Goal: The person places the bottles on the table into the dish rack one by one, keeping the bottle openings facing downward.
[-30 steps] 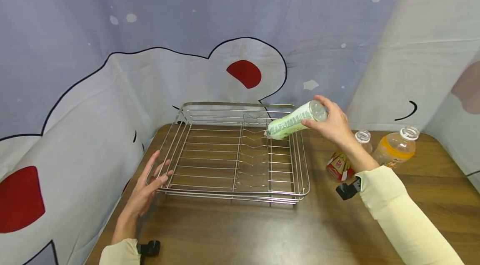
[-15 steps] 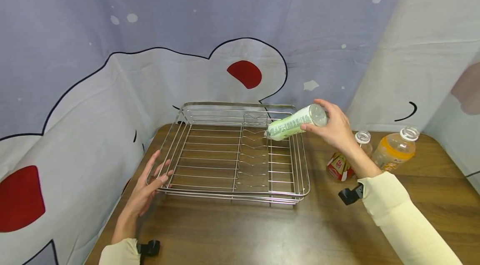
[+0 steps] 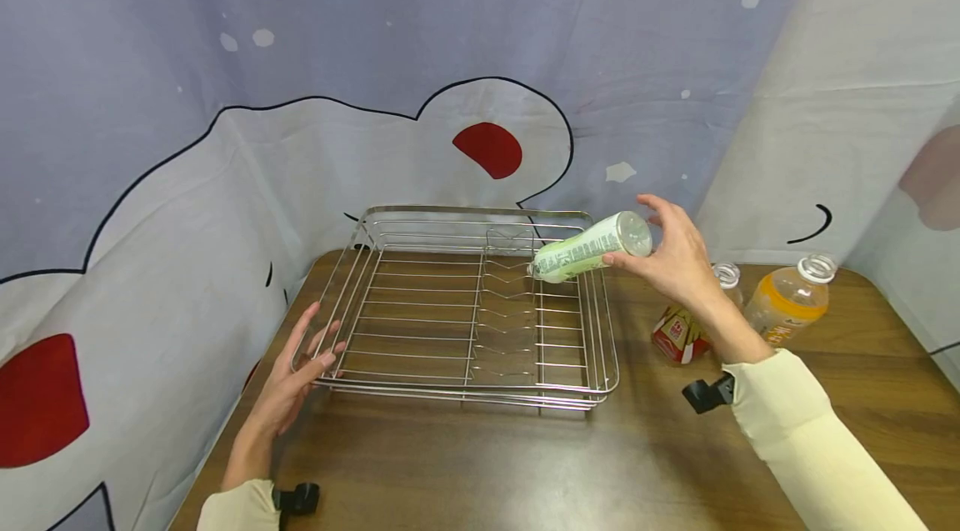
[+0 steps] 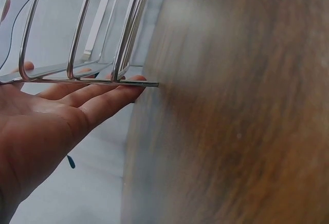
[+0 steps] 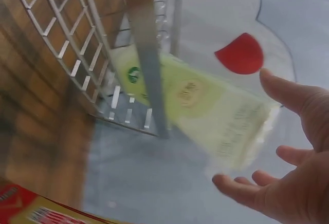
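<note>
A clear plastic bottle with a pale green label leans over the right side of the wire dish rack. Its neck points down into the rack, its base up and right. My right hand is beside the base; the right wrist view shows its fingers spread apart from the bottle. Fairly straight, the fingers of my left hand touch the rack's front left corner, and the rim crosses over them in the left wrist view.
Right of the rack stand a bottle with a red label and one with an orange band. My right forearm partly covers both. The wooden table extends in front, and a patterned curtain hangs behind the rack.
My right hand has loosened its grip on the green-labelled bottle and shifted slightly right, fingers spreading off it. The bottle stays leaning on the rack. My left hand has not moved.
</note>
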{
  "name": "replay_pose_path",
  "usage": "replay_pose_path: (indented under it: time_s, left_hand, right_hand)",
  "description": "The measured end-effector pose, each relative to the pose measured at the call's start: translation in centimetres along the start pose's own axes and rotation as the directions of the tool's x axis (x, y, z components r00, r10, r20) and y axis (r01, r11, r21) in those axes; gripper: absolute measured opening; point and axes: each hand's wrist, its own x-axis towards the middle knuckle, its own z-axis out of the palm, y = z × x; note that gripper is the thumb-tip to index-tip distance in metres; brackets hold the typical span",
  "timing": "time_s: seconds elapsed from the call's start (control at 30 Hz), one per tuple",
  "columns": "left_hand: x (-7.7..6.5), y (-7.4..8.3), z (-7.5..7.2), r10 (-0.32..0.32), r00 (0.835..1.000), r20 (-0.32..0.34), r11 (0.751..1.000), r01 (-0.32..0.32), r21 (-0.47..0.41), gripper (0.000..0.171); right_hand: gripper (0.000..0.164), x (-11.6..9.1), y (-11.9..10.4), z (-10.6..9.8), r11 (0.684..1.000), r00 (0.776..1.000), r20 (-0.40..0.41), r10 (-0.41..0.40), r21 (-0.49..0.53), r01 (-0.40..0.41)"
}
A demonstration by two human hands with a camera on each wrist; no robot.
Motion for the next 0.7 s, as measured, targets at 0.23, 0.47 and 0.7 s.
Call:
replay_pose_path:
  time_s: [0.23, 0.47, 0.7]
  left_hand:
    - [0.0, -0.1, 0.0, 0.008, 1.000, 0.001, 1.000, -0.008, -0.014, 0.074]
    - [-0.1, 0.1, 0.0, 0.020, 1.000, 0.011, 1.000, -0.019, -0.017, 0.074]
    - [0.0, 0.0, 0.0, 0.023, 1.000, 0.017, 0.999, -0.023, -0.028, 0.074]
  right_hand:
    - [0.088, -1.4, -2.5, -5.1, 0.993, 0.982, -0.147, -0.115, -0.023, 0.113]
    - [0.082, -4.0, -1.6, -11.8, 0.995, 0.891, -0.449, -0.067, 0.040, 0.095]
    - [0.077, -6.7, 3.6, -14.8, 0.993, 0.851, -0.519, 0.074, 0.120, -0.014]
